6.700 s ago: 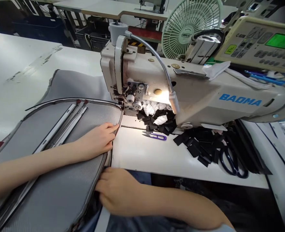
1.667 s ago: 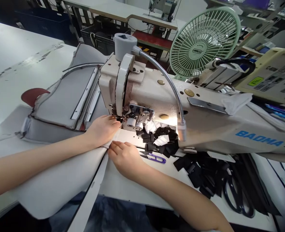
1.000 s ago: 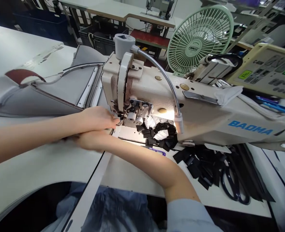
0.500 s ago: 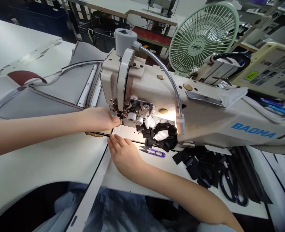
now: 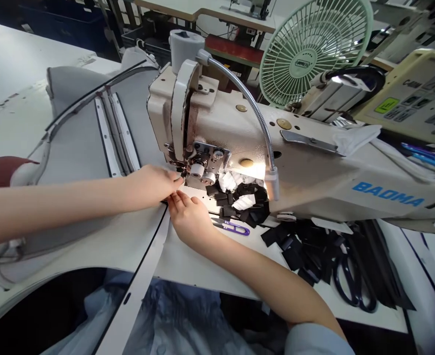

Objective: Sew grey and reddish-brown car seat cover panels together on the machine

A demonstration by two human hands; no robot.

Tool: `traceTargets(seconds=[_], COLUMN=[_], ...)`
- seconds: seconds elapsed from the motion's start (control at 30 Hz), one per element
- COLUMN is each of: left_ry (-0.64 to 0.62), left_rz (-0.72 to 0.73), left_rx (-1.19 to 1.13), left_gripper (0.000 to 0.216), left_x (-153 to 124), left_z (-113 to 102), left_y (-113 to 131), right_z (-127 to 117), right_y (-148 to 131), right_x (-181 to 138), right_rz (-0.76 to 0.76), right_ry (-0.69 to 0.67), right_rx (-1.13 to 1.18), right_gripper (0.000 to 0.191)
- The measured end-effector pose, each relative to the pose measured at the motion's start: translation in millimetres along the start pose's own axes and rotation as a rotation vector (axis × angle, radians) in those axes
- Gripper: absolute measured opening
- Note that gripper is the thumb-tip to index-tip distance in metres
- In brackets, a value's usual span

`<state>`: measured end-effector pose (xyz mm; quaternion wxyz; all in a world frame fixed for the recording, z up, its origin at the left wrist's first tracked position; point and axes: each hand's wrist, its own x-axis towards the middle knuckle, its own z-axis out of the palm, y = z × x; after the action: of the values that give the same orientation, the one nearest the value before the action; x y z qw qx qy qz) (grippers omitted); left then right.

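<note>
Close to the presser foot of the sewing machine (image 5: 184,172), my left hand (image 5: 152,187) is closed, its fingertips pinched on the edge of a grey fabric piece (image 5: 73,138). That fabric spreads out to the left, with two white strips across it and dark piping. Just below, my right hand (image 5: 191,217) is closed on a long white strip (image 5: 138,296) with a black edge, which runs down toward my lap. Both sets of fingertips nearly meet; the edges under them are hidden.
Black and white fabric tabs (image 5: 245,202) lie under the machine arm, with purple thread snips (image 5: 235,228) before them. Dark-handled scissors (image 5: 353,286) and black strips (image 5: 380,266) lie right. A green fan (image 5: 306,59) and a control panel (image 5: 413,98) stand behind.
The grey fabric has swung round and spread farther across the table on the left, below my forearm too. The white strip has shifted up toward the machine. Both hands stay near the needle.
</note>
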<state>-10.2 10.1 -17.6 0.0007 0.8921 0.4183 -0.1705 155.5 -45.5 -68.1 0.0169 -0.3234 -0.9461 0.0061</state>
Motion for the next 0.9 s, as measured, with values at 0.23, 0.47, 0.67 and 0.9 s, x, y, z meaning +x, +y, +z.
traceTargets(seconds=[0.23,0.47,0.67,0.9], left_ry=[-0.09,-0.071,-0.094,-0.026], left_rz=[0.035,-0.144,-0.188,-0.256], left_rx=[-0.12,-0.332,-0.466,-0.474], left_gripper=[0.027,0.011,0.01,0.018], left_x=[-0.9,5.8,6.1,11.3], left_z=[-16.6,-12.5,-10.0,-2.5], left_y=[-3.4,12.1,3.7,10.1], right_z=[-1.5,3.1,7.6,0.6], right_y=[-1.5,1.4,-31.6,-30.0], right_x=[3.9,10.4,-8.0,0.7], right_rz=[0.037,0.095,-0.014,-0.01], right_ry=[-0.013,-0.017,-0.006,0.005], right_rx=[0.006,0.01,-0.129,-0.101], right_gripper=[0.043,0.037,0.046,0.041])
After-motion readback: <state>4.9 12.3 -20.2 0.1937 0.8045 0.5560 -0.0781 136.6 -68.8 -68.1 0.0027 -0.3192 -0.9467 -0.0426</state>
